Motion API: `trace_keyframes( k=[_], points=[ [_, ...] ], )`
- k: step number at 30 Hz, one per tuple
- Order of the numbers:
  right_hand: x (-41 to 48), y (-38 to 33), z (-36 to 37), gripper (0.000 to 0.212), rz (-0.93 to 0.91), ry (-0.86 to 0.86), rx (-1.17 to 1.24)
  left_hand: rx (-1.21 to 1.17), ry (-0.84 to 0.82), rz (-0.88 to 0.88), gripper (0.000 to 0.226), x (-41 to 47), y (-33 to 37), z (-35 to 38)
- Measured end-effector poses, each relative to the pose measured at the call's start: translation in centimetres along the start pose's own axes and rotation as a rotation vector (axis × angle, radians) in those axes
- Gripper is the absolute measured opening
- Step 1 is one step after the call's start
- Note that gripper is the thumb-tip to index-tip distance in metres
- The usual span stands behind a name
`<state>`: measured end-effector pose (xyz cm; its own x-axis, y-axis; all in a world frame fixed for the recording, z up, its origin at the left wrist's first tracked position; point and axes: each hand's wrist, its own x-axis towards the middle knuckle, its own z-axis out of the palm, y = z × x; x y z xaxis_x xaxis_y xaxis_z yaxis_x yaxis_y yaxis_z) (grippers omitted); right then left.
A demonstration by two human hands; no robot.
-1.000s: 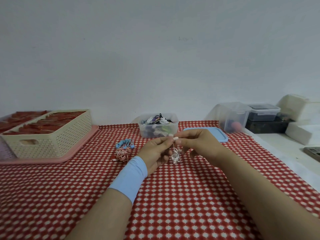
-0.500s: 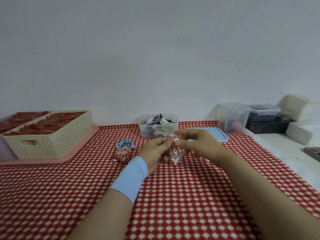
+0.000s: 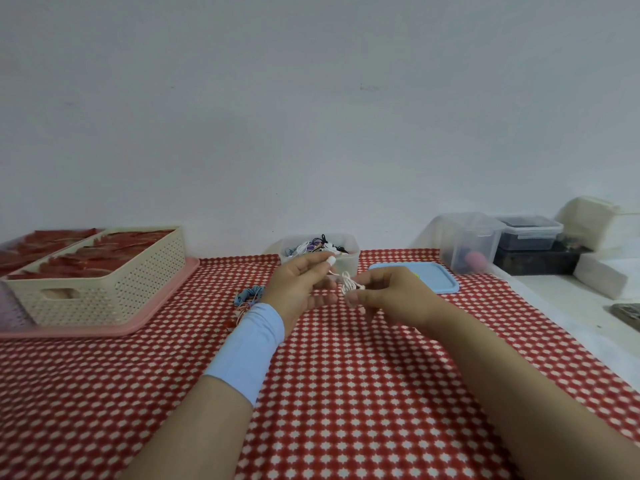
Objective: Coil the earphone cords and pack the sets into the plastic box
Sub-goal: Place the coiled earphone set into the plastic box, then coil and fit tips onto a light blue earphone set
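Now | left hand (image 3: 299, 284) pinches one white end of the thin white earphone cord (image 3: 347, 285); right hand (image 3: 391, 297) pinches its coiled bundle | cord held above the red-and-white checked tabletop (image 3: 346, 393), near the clear plastic box (image 3: 351, 261) at the far edge

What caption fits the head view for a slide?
Left hand pinches one end of a white earphone cord, right hand holds its coil, before the box.

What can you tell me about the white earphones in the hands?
The white earphones are a thin cord, mostly wound into a small bundle. The right hand pinches that bundle; the left hand pinches a white end piece, with a short cord between. They hang above the red cloth, before the plastic box.
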<state>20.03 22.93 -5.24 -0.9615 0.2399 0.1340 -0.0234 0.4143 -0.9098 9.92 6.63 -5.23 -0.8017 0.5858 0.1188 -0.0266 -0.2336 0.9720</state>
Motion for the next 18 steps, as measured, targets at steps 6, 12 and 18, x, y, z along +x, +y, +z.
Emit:
trace_keyframes(
  k=[6, 12, 18],
  points=[
    [4.8, -2.7, -1.0, 0.029, -0.064, 0.186, -0.070, 0.485, 0.146, 0.112, 0.014, 3.4, 4.0, -1.6],
    [12.4, -4.1, 0.4, 0.027, -0.083, 0.170, -0.332, 0.985, 0.191, 0.097, 0.005, 8.4, 6.0, -4.4],
    [17.0, -2.6, 2.6, 0.030, -0.061, 0.017, -0.624, 1.311, 0.089, -0.029, 0.012, 10.9, 4.3, -6.9]
  ],
)
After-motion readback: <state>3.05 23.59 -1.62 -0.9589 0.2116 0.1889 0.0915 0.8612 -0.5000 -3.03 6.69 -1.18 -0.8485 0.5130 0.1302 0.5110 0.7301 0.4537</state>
